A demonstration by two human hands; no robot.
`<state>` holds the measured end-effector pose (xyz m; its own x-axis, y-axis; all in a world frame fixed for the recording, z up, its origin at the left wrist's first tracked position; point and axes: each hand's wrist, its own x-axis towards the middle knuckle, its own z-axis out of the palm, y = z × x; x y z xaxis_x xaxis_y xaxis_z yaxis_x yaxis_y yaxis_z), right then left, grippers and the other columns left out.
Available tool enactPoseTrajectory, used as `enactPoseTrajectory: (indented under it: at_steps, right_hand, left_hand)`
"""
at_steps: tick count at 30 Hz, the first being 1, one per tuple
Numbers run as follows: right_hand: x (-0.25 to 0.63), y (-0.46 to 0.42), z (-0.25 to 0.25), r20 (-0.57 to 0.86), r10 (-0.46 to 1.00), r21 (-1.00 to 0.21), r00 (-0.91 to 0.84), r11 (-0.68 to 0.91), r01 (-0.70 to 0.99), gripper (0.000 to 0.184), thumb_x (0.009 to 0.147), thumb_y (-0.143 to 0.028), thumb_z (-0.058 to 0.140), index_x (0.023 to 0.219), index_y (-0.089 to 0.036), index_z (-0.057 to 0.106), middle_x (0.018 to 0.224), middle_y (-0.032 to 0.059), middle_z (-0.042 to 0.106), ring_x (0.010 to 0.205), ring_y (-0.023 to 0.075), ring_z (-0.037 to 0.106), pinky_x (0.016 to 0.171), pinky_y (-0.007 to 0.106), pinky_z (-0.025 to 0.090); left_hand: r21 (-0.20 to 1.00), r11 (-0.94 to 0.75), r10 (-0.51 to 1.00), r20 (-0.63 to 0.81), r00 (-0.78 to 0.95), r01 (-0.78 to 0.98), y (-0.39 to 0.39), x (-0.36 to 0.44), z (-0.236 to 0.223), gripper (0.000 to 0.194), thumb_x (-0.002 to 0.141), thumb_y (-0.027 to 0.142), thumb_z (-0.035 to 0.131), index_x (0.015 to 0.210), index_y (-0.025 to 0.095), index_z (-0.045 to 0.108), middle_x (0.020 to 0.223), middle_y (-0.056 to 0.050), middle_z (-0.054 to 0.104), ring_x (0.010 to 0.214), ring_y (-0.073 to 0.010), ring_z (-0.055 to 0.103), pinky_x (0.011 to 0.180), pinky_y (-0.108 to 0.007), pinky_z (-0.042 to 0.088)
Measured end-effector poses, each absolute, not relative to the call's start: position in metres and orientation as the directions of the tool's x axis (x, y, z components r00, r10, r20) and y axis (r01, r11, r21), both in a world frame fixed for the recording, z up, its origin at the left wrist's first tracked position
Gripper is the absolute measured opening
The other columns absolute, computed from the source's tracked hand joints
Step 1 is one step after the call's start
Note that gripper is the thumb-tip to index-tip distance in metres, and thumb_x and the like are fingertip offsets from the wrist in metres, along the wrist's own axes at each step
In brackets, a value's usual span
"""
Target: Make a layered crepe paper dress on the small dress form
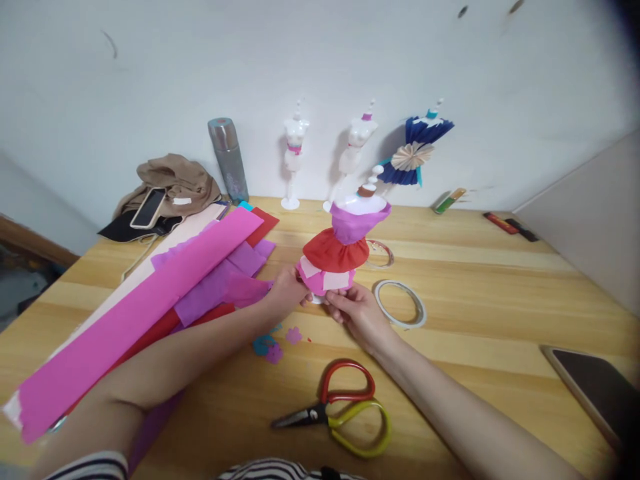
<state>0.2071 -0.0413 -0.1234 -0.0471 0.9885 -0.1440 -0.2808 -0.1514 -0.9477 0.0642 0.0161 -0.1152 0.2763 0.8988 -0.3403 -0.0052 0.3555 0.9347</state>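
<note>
A small white dress-form mannequin point(361, 201) stands at the middle of the table, dressed in crepe paper: a purple top point(356, 225), a red ruffled skirt point(336, 251) and a pink lower tier point(345, 279) with pale pink patches. On the left side of the lower tier, my left hand point(291, 290) has its fingers closed, partly hidden behind the paper. My right hand point(357, 312) pinches the tier's lower edge near the mannequin's white base. Below them lie scissors point(327, 415) with red and yellow handles. Paper flowers point(294, 335) rest by my left forearm.
Pink, purple and red paper strips point(150, 313) cover the left side. A tape roll point(400, 303) lies to the right, and a phone point(595, 387) at the right edge. Behind stand a bottle point(229, 160), two bare mannequins point(295, 150) and a blue-dressed one point(413, 150).
</note>
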Motion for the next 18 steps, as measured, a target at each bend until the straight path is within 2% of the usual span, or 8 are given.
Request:
enactPoseTrajectory:
  at_steps: [3, 6, 9, 13, 15, 18]
  right_hand:
    - [0.208, -0.044, -0.126, -0.14, 0.99, -0.965, -0.011, -0.139, -0.221, 0.028, 0.066, -0.039, 0.079, 0.076, -0.017, 0.066, 0.054, -0.0035, 0.058, 0.039, 0.0076, 0.042, 0.041, 0.023, 0.026]
    - [0.208, -0.047, -0.127, -0.141, 0.99, -0.98, 0.005, -0.139, -0.141, 0.036, 0.067, -0.041, 0.077, 0.093, -0.018, 0.068, 0.057, -0.003, 0.063, 0.036, 0.0088, 0.043, 0.038, 0.023, 0.027]
    - [0.208, -0.052, -0.121, -0.136, 0.99, -0.989, -0.047, -0.138, -0.048, 0.025, 0.07, -0.039, 0.073, 0.084, -0.018, 0.071, 0.057, -0.0011, 0.065, 0.037, 0.0099, 0.043, 0.039, 0.024, 0.03]
    - [0.211, -0.062, -0.1, -0.142, 0.965, -0.989, -0.219, -0.128, 0.076, 0.009, 0.072, -0.025, 0.07, 0.069, -0.018, 0.075, 0.061, 0.0021, 0.069, 0.054, 0.0153, 0.056, 0.053, 0.027, 0.042]
    - [0.212, -0.068, -0.086, -0.167, 0.934, -0.98, -0.316, -0.124, 0.153, 0.012, 0.075, -0.02, 0.066, 0.072, -0.019, 0.077, 0.066, 0.0035, 0.072, 0.06, 0.0176, 0.059, 0.056, 0.028, 0.042]
    - [0.214, -0.077, -0.068, -0.181, 0.902, -0.931, -0.393, -0.027, 0.365, 0.022, 0.084, -0.02, 0.057, 0.081, -0.021, 0.078, 0.07, 0.0041, 0.073, 0.06, 0.0183, 0.059, 0.056, 0.028, 0.041]
  left_hand:
    - [0.945, 0.326, 0.905, -0.317, 0.284, 0.017, 0.012, 0.062, -0.11, 0.014, 0.066, 0.008, 0.071, 0.058, 0.014, 0.061, 0.038, 0.006, 0.049, 0.035, -0.0046, 0.039, 0.037, -0.016, 0.029]
    - [0.948, 0.316, 0.9, -0.307, 0.309, 0.022, 0.002, 0.061, -0.104, 0.005, 0.073, 0.015, 0.068, 0.068, 0.013, 0.068, 0.039, 0.006, 0.048, 0.036, -0.0048, 0.04, 0.039, -0.016, 0.029]
    - [0.946, 0.323, 0.894, -0.317, 0.315, 0.035, -0.009, 0.061, -0.101, 0.007, 0.073, 0.016, 0.067, 0.067, 0.013, 0.068, 0.038, 0.007, 0.047, 0.034, -0.0041, 0.037, 0.037, -0.016, 0.027]
    - [0.921, 0.386, 0.86, -0.382, 0.338, 0.059, -0.024, 0.058, -0.099, 0.007, 0.07, 0.017, 0.072, 0.066, 0.013, 0.068, 0.037, 0.006, 0.05, 0.03, -0.0053, 0.039, 0.034, -0.017, 0.027]
    - [0.887, 0.457, 0.818, -0.447, 0.361, 0.063, -0.032, 0.056, -0.097, 0.009, 0.07, 0.018, 0.074, 0.067, 0.013, 0.068, 0.037, 0.005, 0.051, 0.029, -0.0053, 0.038, 0.034, -0.017, 0.026]
    - [0.829, 0.559, 0.758, -0.525, 0.387, 0.029, -0.043, 0.056, -0.091, 0.011, 0.07, 0.019, 0.074, 0.064, 0.014, 0.066, 0.034, 0.006, 0.05, 0.028, -0.0047, 0.036, 0.033, -0.017, 0.023]
